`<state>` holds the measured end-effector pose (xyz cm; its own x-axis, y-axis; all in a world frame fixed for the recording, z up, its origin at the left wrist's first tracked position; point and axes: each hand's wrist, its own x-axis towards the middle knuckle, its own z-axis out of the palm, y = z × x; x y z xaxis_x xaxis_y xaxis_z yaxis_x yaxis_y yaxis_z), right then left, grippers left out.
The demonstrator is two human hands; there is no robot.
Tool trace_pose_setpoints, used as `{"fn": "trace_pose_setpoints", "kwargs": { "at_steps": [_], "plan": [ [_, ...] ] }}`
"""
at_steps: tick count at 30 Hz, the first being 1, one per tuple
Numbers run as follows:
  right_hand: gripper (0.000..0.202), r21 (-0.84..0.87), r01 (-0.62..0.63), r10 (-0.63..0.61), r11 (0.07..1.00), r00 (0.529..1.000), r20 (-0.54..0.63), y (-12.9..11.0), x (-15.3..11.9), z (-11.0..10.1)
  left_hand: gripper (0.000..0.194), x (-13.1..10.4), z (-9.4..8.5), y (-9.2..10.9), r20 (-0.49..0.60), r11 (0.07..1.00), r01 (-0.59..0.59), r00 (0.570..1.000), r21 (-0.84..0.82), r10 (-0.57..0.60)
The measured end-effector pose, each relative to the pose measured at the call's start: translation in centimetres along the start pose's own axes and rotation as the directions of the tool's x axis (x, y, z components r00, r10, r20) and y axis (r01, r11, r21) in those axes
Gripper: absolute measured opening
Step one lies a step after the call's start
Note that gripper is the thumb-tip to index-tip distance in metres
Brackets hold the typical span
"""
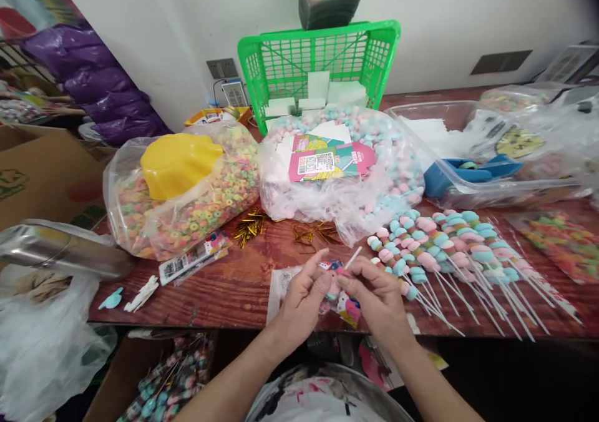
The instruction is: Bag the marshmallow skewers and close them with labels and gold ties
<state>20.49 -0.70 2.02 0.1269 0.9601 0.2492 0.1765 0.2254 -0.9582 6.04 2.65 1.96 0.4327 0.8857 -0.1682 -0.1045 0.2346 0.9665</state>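
1. The left hand (304, 297) and the right hand (380, 291) have fingers closed on a printed candy packet (349, 309), near the front edge of the table (201, 303).
2. Marshmallow skewers (428, 256) crowd the right side; a bulky marshmallow bag (397, 144) blocks behind.
3. Leftward, bare wood gives room until the small white pieces (141, 294).

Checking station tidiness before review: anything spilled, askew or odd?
No obvious spill or damage. Slightly untidy: gold twist ties lie loose and splayed on the table, and printed cards sit loosely on the marshmallow bag instead of in a neat stack. Possibly normal here.
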Motion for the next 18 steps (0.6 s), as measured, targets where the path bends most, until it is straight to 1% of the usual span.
{"fn": "trace_pose_setpoints", "kwargs": {
  "at_steps": [1,2,3,5,6,8,9,11,12,13,14,15,16,17,18],
  "plan": [
    [0.017,0.029,0.011,-0.01,1.0,1.0,-0.03,0.1,-0.1,0.2,0.037,-0.1,-0.1,0.1,0.046,0.999,0.007,0.999,0.041,-0.008],
    [0.015,0.051,0.02,-0.018,0.999,0.999,-0.046,0.2,-0.2,0.5,0.035,-0.2,-0.3,0.2,0.094,0.997,0.013,0.995,0.077,-0.02],
    [0.013,0.076,0.016,-0.012,0.997,0.998,-0.059,0.3,-0.3,0.7,0.037,-0.3,-0.6,0.3,0.142,0.994,0.027,0.989,0.103,-0.041],
    [0.011,0.178,-0.046,0.061,0.983,0.995,-0.078,0.6,-0.5,1.2,0.04,-0.5,-1.0,0.7,0.216,0.988,0.092,0.969,0.121,-0.117],
    [0.01,0.255,-0.088,0.114,0.963,0.99,-0.087,0.7,-0.5,1.4,0.04,-0.5,-1.2,0.8,0.231,0.984,0.135,0.96,0.113,-0.158],
    [0.011,0.432,-0.129,0.208,0.892,0.968,-0.142,0.8,-0.4,1.4,0.042,-0.6,-1.4,1.0,0.215,0.976,0.208,0.952,0.064,-0.217],
    [0.013,0.507,-0.114,0.236,0.854,0.955,-0.182,0.9,-0.2,1.3,0.042,-0.6,-1.4,1.1,0.181,0.975,0.222,0.958,0.024,-0.223],
    [0.016,0.592,-0.05,0.265,0.804,0.922,-0.283,0.8,0.2,0.6,0.04,-0.6,-1.1,1.0,0.086,0.979,0.196,0.978,-0.056,-0.19],
    [0.017,0.589,-0.031,0.27,0.808,0.907,-0.323,0.7,0.4,0.2,0.04,-0.6,-0.9,0.9,0.043,0.982,0.172,0.985,-0.082,-0.169],
    [0.019,0.552,-0.039,0.263,0.833,0.905,-0.333,0.6,0.4,-0.2,0.04,-0.6,-0.7,0.9,0.011,0.984,0.148,0.989,-0.094,-0.148],
    [0.022,0.485,-0.074,0.247,0.871,0.92,-0.303,0.4,0.4,-0.5,0.041,-0.7,-0.5,0.8,-0.003,0.988,0.125,0.992,-0.088,-0.125],
    [0.022,0.394,-0.115,0.226,0.912,0.943,-0.246,0.4,0.2,-0.6,0.043,-0.8,-0.3,0.8,-0.001,0.994,0.098,0.995,-0.058,-0.098],
    [0.018,0.289,-0.142,0.199,0.947,0.964,-0.176,0.3,-0.1,-0.7,0.045,-0.9,-0.2,0.8,0.016,0.998,0.065,0.998,-0.002,-0.065],
    [0.016,0.192,-0.148,0.17,0.97,0.98,-0.106,0.3,-0.5,-0.6,0.048,-0.9,-0.1,0.8,0.047,0.997,0.034,0.998,0.071,-0.037],
    [0.019,0.117,-0.136,0.142,0.984,0.988,-0.052,0.3,-0.8,-0.5,0.051,-1.0,-0.1,0.8,0.09,0.989,0.01,0.996,0.145,-0.023]
  ]
}}
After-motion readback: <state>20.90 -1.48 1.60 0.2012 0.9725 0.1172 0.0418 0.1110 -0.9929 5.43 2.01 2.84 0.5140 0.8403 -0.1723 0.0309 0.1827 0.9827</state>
